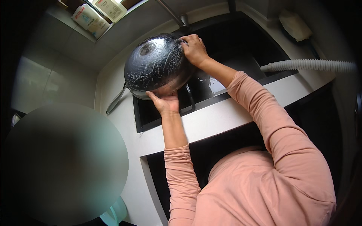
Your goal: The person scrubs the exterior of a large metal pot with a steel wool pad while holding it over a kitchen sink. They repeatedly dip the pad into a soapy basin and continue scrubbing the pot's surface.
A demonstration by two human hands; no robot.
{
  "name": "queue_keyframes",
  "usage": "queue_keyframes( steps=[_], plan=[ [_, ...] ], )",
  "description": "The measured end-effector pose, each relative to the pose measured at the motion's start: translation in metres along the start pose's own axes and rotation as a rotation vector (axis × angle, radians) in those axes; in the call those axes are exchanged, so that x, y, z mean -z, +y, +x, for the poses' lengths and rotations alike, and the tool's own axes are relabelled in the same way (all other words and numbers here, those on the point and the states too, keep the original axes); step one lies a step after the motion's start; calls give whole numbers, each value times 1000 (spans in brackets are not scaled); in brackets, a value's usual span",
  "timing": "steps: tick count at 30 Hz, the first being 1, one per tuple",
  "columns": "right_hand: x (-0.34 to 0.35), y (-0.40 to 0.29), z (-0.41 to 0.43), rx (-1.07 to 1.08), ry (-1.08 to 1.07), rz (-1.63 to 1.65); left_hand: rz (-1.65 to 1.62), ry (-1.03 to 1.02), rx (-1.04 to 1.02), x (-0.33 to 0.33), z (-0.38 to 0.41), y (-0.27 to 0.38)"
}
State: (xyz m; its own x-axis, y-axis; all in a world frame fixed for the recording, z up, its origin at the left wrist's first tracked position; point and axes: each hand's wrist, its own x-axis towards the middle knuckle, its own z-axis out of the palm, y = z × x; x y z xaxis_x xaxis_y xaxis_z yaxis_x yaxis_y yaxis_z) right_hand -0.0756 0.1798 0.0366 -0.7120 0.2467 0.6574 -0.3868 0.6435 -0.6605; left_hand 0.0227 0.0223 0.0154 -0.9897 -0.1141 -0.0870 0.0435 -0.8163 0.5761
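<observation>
A dark metal wok (158, 63) is tilted over the left part of a black sink (135, 113), its round underside facing up towards me. White suds and wet streaks cover that underside. My left hand (167, 103) holds the lower rim, thumb on the outside and fingers partly hidden under it. At the upper right edge my right hand (195, 49) grips the wok by what looks like a small dark side handle. A long grey handle (116, 99) sticks out past the wok's left edge; its join is hidden.
The faucet (183, 22) rises behind the sink. A ribbed grey hose (308, 65) crosses the right rim. A pouch (90, 21) and a plastic bottle (110, 10) stand on the windowsill. A pale object (295, 25) sits at right. A teal plastic container (118, 210) is lower left, beside a blurred disc.
</observation>
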Motion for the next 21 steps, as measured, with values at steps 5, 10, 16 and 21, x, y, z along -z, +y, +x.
queue_keyframes(
  steps=[5, 10, 16, 21],
  plan=[
    [-5, -4, -19, 3, 58, 15, -28, 57, -9, 5, 6, 0],
    [8, -33, -57, 272, 35, 1, -11, 24, 0, 10, 8, 1],
    [4, -59, -80, 874, -107, -158, -28, -78, 67, 15, 11, 4],
    [20, -19, -43, 844, -102, 29, 15, 45, 5, 14, 8, -1]
  ],
)
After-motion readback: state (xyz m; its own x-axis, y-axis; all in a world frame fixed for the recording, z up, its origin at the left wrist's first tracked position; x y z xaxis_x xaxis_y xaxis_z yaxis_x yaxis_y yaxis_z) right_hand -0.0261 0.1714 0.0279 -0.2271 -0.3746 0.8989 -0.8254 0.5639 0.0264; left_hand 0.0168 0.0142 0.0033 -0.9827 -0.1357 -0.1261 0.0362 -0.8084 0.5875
